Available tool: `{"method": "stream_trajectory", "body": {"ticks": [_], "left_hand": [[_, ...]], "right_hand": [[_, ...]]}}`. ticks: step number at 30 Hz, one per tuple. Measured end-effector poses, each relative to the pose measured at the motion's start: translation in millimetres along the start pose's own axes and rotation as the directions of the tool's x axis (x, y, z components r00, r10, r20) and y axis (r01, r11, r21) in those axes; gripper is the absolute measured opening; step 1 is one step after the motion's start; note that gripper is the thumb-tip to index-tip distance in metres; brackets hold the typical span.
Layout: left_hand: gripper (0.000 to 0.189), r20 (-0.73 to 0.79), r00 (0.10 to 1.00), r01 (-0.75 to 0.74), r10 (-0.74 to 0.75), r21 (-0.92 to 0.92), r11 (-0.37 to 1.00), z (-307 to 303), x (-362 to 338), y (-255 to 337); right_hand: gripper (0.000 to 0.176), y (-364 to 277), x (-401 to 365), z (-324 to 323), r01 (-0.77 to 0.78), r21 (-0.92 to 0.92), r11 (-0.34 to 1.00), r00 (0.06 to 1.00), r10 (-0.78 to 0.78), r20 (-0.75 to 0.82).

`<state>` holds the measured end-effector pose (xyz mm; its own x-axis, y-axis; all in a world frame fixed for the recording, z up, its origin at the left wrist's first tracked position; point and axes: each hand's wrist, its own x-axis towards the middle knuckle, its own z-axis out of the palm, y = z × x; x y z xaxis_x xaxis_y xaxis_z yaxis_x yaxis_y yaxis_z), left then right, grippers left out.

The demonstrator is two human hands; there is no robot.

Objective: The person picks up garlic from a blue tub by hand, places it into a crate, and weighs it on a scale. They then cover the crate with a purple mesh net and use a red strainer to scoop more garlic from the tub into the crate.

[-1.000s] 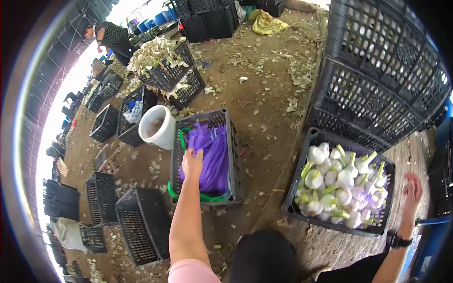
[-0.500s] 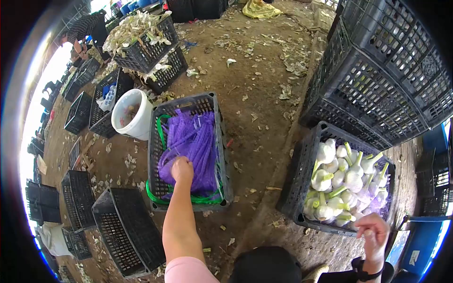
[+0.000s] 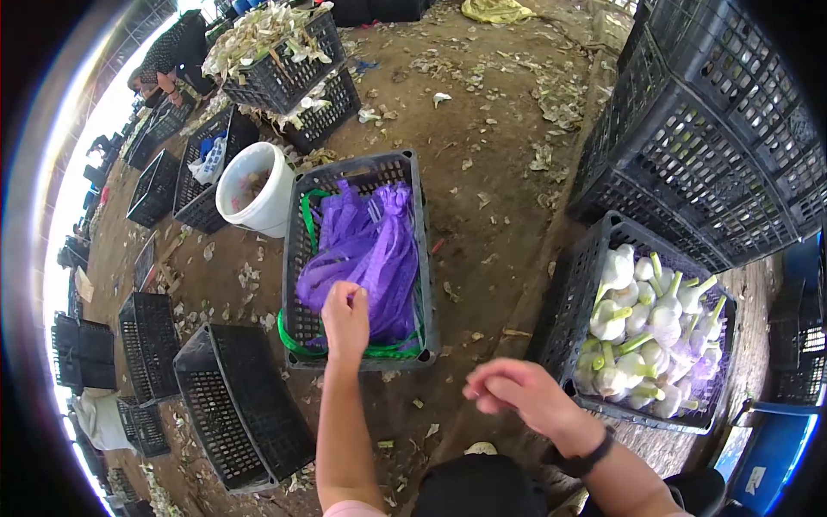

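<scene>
Purple mesh bags (image 3: 388, 258) lie bunched in a black crate (image 3: 424, 345) at the centre, with green strapping along its left and lower edges. My left hand (image 3: 346, 323) is over the crate's lower part, its fingers pinched on the purple mesh. To the right of the crate's lower corner my right hand (image 3: 521, 396) hangs in the air, fingers curled together, slightly blurred, with nothing visible in them. Whole garlic bulbs (image 3: 663, 323) with cut green stems fill another black crate (image 3: 564, 319) on the right; some purple mesh shows among them.
Black crates (image 3: 698, 146) stand stacked at the upper right. A white bucket (image 3: 267, 202) adjoins the central crate. Husks (image 3: 267, 39) top crates behind it. More black crates (image 3: 233, 414) stand at the left. Another person (image 3: 177, 60) bends over at the upper left.
My right hand has moved left, from beside the garlic crate towards the central crate. The purple mesh has shifted, its upper end now gathered to the right. The view has shifted slightly.
</scene>
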<state>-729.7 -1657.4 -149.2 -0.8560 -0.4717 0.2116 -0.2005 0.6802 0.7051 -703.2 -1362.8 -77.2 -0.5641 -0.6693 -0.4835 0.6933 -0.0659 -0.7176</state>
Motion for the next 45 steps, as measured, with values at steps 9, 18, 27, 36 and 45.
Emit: {"method": "stream_trajectory", "body": {"ticks": [9,18,27,36,45], "left_hand": [[0.004,0.114,0.938,-0.341,0.328,0.130,0.931,8,-70,57],[0.015,0.220,0.975,-0.007,0.001,0.025,1.000,17,-31,41],[0.050,0.480,0.810,0.341,-0.336,0.081,0.937,90,75,-5],[0.033,0.472,0.701,0.710,-0.535,-0.387,0.589,109,85,-15],[0.043,0.158,0.879,0.471,-0.449,-0.154,0.869,44,102,-28]], "right_hand": [[0.025,44,135,23,0.009,-0.079,0.997,0.981,-0.025,-0.192],[0.018,54,139,4,0.113,0.047,0.992,0.971,-0.101,-0.216],[0.022,53,125,13,0.124,-0.206,0.971,0.966,-0.165,-0.197],[0.018,80,117,12,0.129,-0.200,0.971,0.970,-0.166,-0.178],[0.014,104,62,16,0.130,0.034,0.991,0.991,-0.130,0.005]]}}
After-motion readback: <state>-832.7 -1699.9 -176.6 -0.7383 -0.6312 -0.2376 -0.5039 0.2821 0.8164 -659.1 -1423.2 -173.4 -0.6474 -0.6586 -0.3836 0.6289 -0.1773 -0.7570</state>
